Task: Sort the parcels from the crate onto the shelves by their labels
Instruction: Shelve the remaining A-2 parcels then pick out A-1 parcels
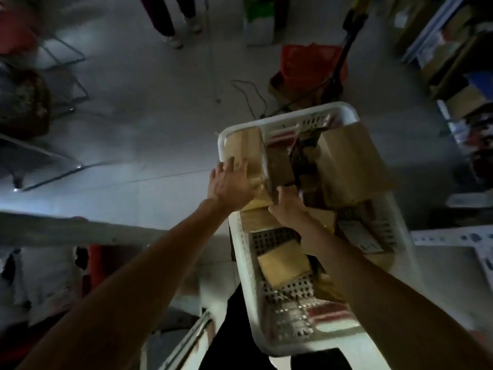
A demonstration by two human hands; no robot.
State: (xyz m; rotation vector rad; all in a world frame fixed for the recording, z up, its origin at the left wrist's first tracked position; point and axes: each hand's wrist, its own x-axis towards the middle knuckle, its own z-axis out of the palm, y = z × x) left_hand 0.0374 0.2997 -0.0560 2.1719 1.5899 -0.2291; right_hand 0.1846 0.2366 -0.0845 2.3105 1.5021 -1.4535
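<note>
A white perforated plastic crate (241, 252) stands on the floor in front of me, filled with several brown cardboard parcels. My left hand (231, 186) lies with spread fingers on a tan parcel (246, 148) at the crate's far left corner. My right hand (289, 205) reaches into the middle of the crate, its fingers curled around the edge of a dark brown parcel (280, 164). A large cardboard box (352, 161) fills the crate's right side. A small flat tan parcel (284, 263) lies near the crate's bottom. A white label (360, 235) shows on a parcel at the right.
Shelving with boxes (458, 76) runs along the right edge. A red basket (312, 62) and a cardboard box sit beyond the crate, with a black cable (250, 94) on the floor. Another person's legs (173, 20) stand at the top. Metal chair legs (66, 76) are on the left.
</note>
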